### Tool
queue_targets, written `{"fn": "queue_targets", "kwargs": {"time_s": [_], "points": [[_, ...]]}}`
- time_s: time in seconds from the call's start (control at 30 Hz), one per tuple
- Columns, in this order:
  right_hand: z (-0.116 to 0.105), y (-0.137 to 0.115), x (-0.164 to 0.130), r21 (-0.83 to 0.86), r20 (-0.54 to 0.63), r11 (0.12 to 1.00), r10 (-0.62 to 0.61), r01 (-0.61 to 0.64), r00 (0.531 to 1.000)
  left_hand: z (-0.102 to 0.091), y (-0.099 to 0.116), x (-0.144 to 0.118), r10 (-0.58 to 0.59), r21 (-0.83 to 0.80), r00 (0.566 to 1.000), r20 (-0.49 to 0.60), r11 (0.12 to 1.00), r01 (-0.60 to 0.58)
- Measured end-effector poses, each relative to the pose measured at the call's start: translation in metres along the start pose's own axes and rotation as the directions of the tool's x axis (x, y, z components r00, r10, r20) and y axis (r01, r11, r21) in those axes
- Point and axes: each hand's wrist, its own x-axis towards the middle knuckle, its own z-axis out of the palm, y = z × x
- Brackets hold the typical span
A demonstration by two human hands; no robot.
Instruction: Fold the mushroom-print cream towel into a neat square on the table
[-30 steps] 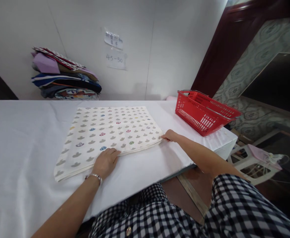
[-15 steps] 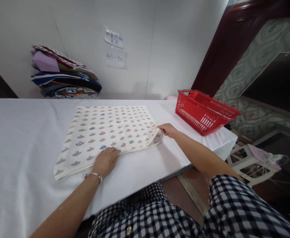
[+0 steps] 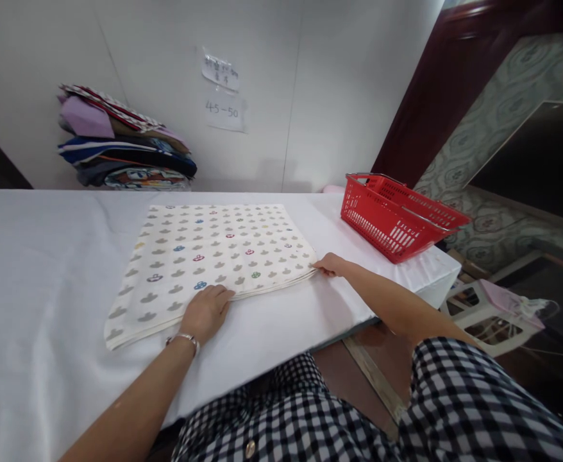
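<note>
You have both hands on the patterned cloth (image 3: pixel 228 250), which lies folded in layers on the middle of the white-covered worktop (image 3: pixel 36 269), its far side close to the worktop's far edge and its near side set back from the near edge. The cloth is off-white, printed with rows of grey motifs and a few in blue, red, yellow and green; its upper face lies nearly flat, and the layers show along its near side. Your left hand (image 3: pixel 208 311) rests back upward on that near side, its fingers close together; whether its thumb grips the layers cannot be told. A bracelet (image 3: pixel 184 340) circles your left wrist. Your right hand (image 3: pixel 328 264) pinches the near right corner of the cloth between thumb and fingers. A red basket (image 3: pixel 392 224) with slotted walls stands by the worktop's right edge, apart from the cloth and your right hand. Toward the far left corner, a stack of folded fabrics (image 3: pixel 127 144) sits at the far edge, close to the wall (image 3: pixel 339 90). Two paper notices are fixed to that wall, the lower notice (image 3: pixel 224 113) marked "45-50".
</note>
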Motion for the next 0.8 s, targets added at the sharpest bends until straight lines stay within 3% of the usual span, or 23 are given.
{"fn": "queue_targets", "kwargs": {"time_s": [0.43, 0.63, 0.8], "points": [[0.001, -0.006, -0.004, -0.085, -0.009, 0.996, -0.019, 0.018, 1.000, 0.001, 0.000, 0.000, 0.006, -0.015, 1.000, -0.013, 1.000, -0.006], [0.002, -0.007, -0.003, -0.013, 0.023, 1.000, -0.012, 0.012, 1.000, 0.002, -0.002, 0.000, 0.011, -0.008, 1.000, -0.011, 1.000, -0.011], [-0.005, -0.024, -0.002, 0.114, 0.007, 0.987, -0.112, 0.110, 0.994, 0.001, -0.002, 0.000, 0.018, -0.003, 1.000, -0.012, 1.000, -0.019]]}}
